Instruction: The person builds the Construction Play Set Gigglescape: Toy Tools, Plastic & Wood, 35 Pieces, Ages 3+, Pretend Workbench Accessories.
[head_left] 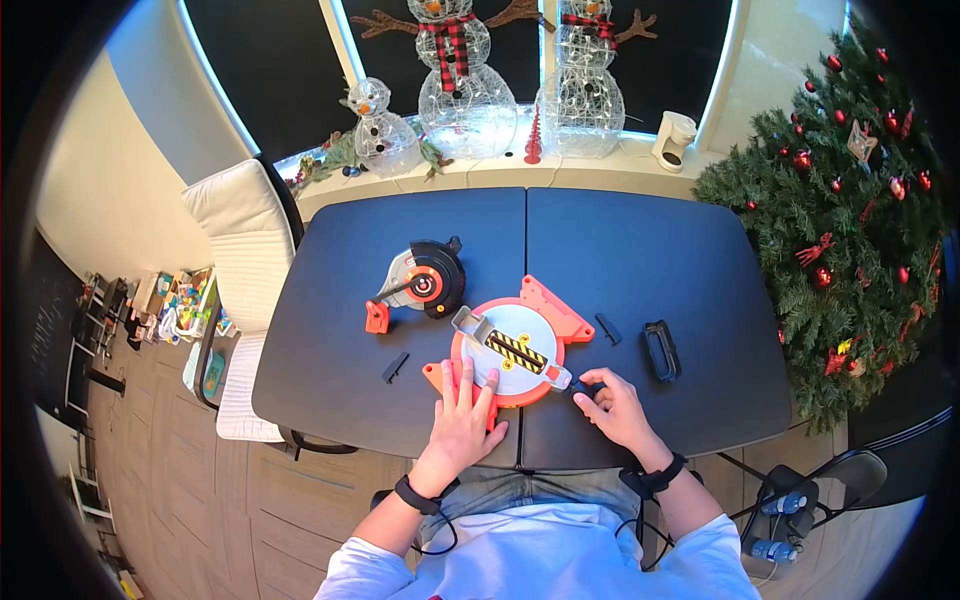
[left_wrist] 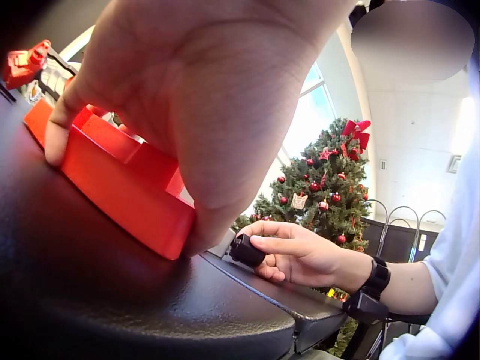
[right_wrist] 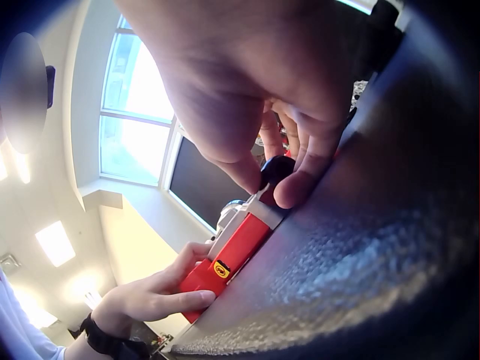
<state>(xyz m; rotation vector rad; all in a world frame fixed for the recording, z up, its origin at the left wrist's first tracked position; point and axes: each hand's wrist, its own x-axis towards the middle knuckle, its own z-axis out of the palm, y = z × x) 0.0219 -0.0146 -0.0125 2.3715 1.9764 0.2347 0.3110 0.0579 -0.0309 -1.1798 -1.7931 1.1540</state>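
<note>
A round grey toy base with red-orange feet (head_left: 545, 300) and a black-and-yellow striped strip lies on the dark table. My left hand (head_left: 462, 425) is spread over its near left foot, fingertips on the grey disc; in the left wrist view the hand (left_wrist: 202, 97) straddles the red side wall (left_wrist: 127, 195). At the base's near right end, my right hand (head_left: 618, 412) pinches a small black knob (head_left: 585, 388) between thumb and fingers. The right wrist view shows this hand (right_wrist: 262, 90) around the black knob (right_wrist: 277, 169), against the base's red and grey end (right_wrist: 251, 232).
A grey, black and orange round toy part (head_left: 430, 280) lies at the back left. Small black pieces lie at left (head_left: 396, 367) and right (head_left: 608, 328), with a black oval frame (head_left: 660, 351) farther right. A seam crosses the table (head_left: 380, 225). A white chair (head_left: 240, 260) stands left.
</note>
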